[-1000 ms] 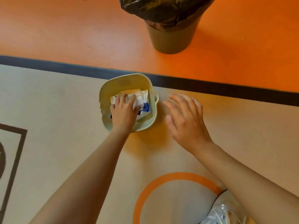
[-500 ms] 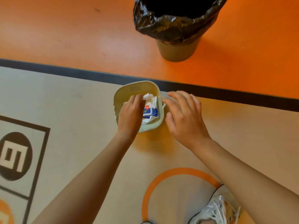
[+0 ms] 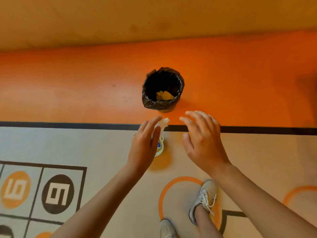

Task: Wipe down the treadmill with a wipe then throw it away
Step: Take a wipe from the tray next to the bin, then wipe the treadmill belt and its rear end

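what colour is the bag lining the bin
The bag is glossy black, folded over the bin rim; the head view shows it best.

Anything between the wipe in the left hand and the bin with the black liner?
Nothing visible. The left hand pinches the wipe just short of the bin, whose mouth is open with no lid. The right hand hangs open off to the side, out of that path.

Under you the pale floor meets an orange band along a black line. Numbered circles sit in a grid at your lower left. Your grey laced sneaker stands inside an orange ring.
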Available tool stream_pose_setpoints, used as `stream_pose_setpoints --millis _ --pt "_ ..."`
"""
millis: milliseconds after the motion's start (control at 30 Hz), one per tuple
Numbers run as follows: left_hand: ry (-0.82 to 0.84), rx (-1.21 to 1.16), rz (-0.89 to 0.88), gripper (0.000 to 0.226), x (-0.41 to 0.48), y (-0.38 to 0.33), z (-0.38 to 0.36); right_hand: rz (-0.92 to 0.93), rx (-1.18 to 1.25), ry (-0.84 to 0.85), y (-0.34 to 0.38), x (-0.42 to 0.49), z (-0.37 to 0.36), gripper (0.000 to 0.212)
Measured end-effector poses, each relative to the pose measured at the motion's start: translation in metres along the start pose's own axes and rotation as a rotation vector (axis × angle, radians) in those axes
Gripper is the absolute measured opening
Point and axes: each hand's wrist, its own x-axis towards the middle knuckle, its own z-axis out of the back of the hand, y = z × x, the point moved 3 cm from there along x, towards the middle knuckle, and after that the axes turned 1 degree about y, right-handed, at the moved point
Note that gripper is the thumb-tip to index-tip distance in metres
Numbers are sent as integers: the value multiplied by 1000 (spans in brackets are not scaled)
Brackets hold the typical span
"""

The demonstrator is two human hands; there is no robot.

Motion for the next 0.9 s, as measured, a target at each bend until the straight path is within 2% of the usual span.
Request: stream_pose_setpoints --millis 200,433,667,800,900 --pt "59 -53 -119 37 -16 -170 87 -88 -84 -124 60 -36 186 42" --pt "148 -110 -279 32 -55 -323 108 -187 -219 -259 80 -123 331 44" --pt "243 -109 -430 40 -96 -453 55 -279 -274 -404 33 -231 421 43" --pt "288 -116 -454 39 -135 -514 -3 -326 -309 -501 -12 -317 464 44" --pt "325 -111 -477 48 -167 -564 -54 -357 -353 -541 -50 -387 499 49"
